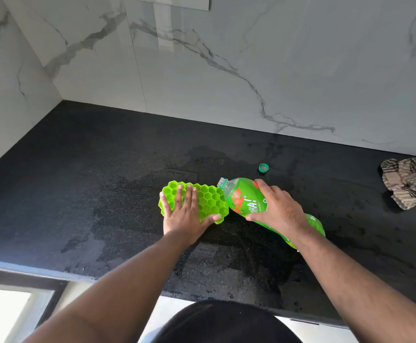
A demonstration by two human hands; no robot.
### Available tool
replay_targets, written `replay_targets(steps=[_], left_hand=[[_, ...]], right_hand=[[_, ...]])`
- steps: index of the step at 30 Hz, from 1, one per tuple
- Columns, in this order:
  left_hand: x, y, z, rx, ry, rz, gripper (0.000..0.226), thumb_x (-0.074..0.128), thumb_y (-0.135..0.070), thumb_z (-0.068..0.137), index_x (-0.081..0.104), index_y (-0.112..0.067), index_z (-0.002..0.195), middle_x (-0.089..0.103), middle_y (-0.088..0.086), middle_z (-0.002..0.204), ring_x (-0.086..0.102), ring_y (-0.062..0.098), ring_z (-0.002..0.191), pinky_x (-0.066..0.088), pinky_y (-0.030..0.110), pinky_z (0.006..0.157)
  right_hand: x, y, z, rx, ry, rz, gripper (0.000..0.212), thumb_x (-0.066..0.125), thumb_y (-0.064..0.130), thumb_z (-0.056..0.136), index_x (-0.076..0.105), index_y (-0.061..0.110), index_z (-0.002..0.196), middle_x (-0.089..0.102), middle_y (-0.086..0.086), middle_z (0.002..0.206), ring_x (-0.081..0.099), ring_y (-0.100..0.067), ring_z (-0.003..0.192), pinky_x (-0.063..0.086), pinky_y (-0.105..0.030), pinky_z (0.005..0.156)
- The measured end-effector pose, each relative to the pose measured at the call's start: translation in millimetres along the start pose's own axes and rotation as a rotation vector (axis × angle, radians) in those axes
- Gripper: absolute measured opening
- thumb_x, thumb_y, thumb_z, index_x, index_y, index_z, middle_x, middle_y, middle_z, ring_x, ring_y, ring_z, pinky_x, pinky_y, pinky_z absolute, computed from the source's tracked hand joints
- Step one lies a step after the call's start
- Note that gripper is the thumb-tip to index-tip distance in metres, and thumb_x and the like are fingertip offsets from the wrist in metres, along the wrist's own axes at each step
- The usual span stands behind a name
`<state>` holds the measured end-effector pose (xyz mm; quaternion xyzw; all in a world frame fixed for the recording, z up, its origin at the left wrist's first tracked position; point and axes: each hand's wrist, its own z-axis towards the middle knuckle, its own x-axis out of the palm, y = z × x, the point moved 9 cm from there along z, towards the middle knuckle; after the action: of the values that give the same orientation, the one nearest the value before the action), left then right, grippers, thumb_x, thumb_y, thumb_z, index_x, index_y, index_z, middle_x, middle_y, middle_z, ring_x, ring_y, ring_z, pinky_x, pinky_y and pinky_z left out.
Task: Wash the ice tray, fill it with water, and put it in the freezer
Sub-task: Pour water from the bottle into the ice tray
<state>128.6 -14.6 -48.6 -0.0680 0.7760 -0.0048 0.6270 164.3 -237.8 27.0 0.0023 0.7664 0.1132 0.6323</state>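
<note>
A lime-green honeycomb ice tray lies flat on the black countertop. My left hand rests on the tray's left half with straight, spread fingers, covering several cells. My right hand grips a green plastic bottle around its upper body. The bottle is tilted, its uncapped mouth pointing up-left over the tray's right edge. Its lower end is hidden behind my right wrist.
The bottle's green cap lies on the counter behind the bottle. A striped brown cloth is bunched at the far right. Water patches wet the counter around and in front of the tray. A marble wall rises behind; the counter's front edge is near me.
</note>
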Motion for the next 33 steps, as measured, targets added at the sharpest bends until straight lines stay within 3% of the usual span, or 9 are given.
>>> replay_targets(steps=[7, 13, 18, 20, 24, 26, 30, 33], left_hand=[[5, -52, -7, 0.193, 0.042, 0.078, 0.107, -0.007, -0.088, 0.073, -0.011, -0.020, 0.156, -0.016, -0.006, 0.163, -0.029, 0.022, 0.145, -0.027, 0.066, 0.104], [1, 3, 3, 0.069, 0.029, 0.008, 0.098, -0.001, -0.087, 0.078, -0.013, -0.028, 0.155, -0.015, -0.012, 0.163, -0.028, 0.023, 0.146, -0.026, 0.067, 0.104], [-9, 51, 10, -0.099, 0.018, -0.026, 0.105, -0.004, -0.087, 0.076, -0.010, -0.020, 0.156, -0.015, -0.006, 0.163, -0.025, 0.025, 0.148, -0.025, 0.066, 0.105], [-13, 39, 6, -0.022, 0.001, 0.002, 0.104, 0.000, -0.088, 0.077, -0.014, -0.020, 0.155, -0.019, -0.008, 0.161, -0.024, 0.024, 0.148, -0.025, 0.065, 0.105], [-1, -13, -15, 0.335, 0.017, 0.119, 0.098, 0.002, -0.085, 0.078, -0.017, -0.026, 0.153, -0.020, -0.010, 0.162, -0.026, 0.021, 0.146, -0.026, 0.062, 0.108], [5, -17, -17, 0.395, 0.035, 0.159, 0.095, -0.003, -0.083, 0.077, -0.017, -0.030, 0.154, -0.017, -0.014, 0.162, -0.025, 0.021, 0.147, -0.030, 0.063, 0.104], [5, 2, -3, 0.320, 0.069, 0.094, 0.086, -0.006, -0.081, 0.077, -0.012, -0.041, 0.153, -0.014, -0.023, 0.160, -0.021, 0.023, 0.148, -0.035, 0.065, 0.095], [2, 20, 8, 0.215, 0.064, 0.032, 0.089, -0.006, -0.082, 0.077, -0.010, -0.038, 0.154, -0.012, -0.023, 0.161, -0.023, 0.023, 0.148, -0.031, 0.066, 0.098]], right_hand=[[-1, 0, 0, -0.005, -0.005, 0.016, 0.102, 0.076, 0.061, 0.063, 0.019, 0.037, 0.144, 0.050, 0.001, 0.126, 0.050, -0.025, 0.116, 0.051, -0.048, 0.088], [-3, 0, -1, -0.015, -0.011, 0.032, 0.101, 0.077, 0.061, 0.062, 0.021, 0.037, 0.143, 0.051, 0.001, 0.125, 0.051, -0.025, 0.114, 0.051, -0.048, 0.087], [-2, 1, -1, -0.025, -0.013, 0.019, 0.103, 0.076, 0.062, 0.062, 0.020, 0.036, 0.144, 0.051, 0.001, 0.125, 0.051, -0.025, 0.114, 0.052, -0.049, 0.087], [0, 3, -2, -0.034, -0.011, 0.004, 0.103, 0.076, 0.064, 0.063, 0.020, 0.036, 0.144, 0.051, 0.001, 0.125, 0.051, -0.025, 0.114, 0.052, -0.049, 0.086], [3, 5, -2, -0.046, -0.002, -0.025, 0.103, 0.074, 0.065, 0.063, 0.017, 0.036, 0.145, 0.050, 0.002, 0.126, 0.051, -0.024, 0.114, 0.052, -0.049, 0.086], [3, 4, -2, -0.052, 0.003, -0.025, 0.103, 0.074, 0.064, 0.064, 0.017, 0.036, 0.145, 0.050, 0.001, 0.126, 0.051, -0.024, 0.114, 0.052, -0.049, 0.087], [2, 5, -3, -0.053, -0.007, -0.029, 0.104, 0.074, 0.065, 0.064, 0.017, 0.035, 0.145, 0.050, 0.001, 0.125, 0.051, -0.024, 0.114, 0.052, -0.049, 0.086], [3, 5, -3, -0.051, -0.005, -0.037, 0.104, 0.074, 0.065, 0.064, 0.017, 0.035, 0.146, 0.050, 0.001, 0.126, 0.051, -0.024, 0.113, 0.052, -0.047, 0.086]])
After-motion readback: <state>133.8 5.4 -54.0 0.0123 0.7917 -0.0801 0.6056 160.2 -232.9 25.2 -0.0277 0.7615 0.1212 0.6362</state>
